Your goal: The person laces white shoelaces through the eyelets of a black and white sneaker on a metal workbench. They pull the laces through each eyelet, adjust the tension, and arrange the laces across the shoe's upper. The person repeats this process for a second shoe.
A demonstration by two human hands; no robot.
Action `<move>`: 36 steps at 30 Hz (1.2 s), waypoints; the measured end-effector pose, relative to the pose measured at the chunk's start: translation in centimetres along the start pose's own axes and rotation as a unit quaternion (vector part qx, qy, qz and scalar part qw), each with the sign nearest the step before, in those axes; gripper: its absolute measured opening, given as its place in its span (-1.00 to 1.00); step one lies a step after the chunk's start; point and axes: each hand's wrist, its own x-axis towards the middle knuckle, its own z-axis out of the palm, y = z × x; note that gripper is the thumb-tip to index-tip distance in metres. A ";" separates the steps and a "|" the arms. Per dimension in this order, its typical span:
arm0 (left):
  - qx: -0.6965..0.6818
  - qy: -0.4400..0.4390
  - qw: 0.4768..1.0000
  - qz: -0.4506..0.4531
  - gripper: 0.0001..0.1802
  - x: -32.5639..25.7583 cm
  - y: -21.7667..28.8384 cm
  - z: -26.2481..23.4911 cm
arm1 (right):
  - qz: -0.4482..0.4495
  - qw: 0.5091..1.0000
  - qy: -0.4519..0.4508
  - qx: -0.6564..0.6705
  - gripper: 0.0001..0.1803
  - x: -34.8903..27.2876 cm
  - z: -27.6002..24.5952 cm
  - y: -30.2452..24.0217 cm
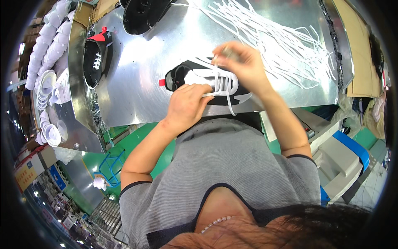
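A black and white sneaker (199, 76) with a red heel tab lies sideways on the metal table in front of me, its toe to the right. My left hand (185, 103) is closed on the near edge of its opening, thumb and fingers at the eyelets. White shoelace (224, 85) crosses the front of the sneaker, and one end hangs over its near side. Above the far side, my right hand (242, 62) is pinched on a strand of the lace; its fingers are slightly blurred.
Many loose white laces (286, 50) spread over the right of the metal table (141, 95). A black shoe (98, 60) with a red tab lies at the left, and a dark shoe part (145, 16) sits at the far edge. Stacked white cup-like pieces (49, 50) stand beyond the left rim.
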 end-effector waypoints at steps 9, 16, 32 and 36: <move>-0.070 0.024 0.940 -0.332 -0.52 1.5 0.7 -0.2 | 0.055 0.987 -0.095 -0.115 -0.83 -0.7 1.1 2.7; -0.071 0.100 0.941 -0.315 -0.58 1.7 1.2 0.1 | 0.047 0.967 -0.044 -0.245 -0.80 -4.2 0.7 -0.7; -0.169 0.140 0.930 -0.295 -0.63 1.3 1.0 2.1 | -0.132 0.852 -0.066 -0.502 -0.52 -2.3 3.1 2.2; -0.266 0.194 0.892 -0.309 -0.63 1.7 -0.1 2.1 | 0.022 0.898 -0.032 -0.439 -0.77 -4.5 -0.1 -1.3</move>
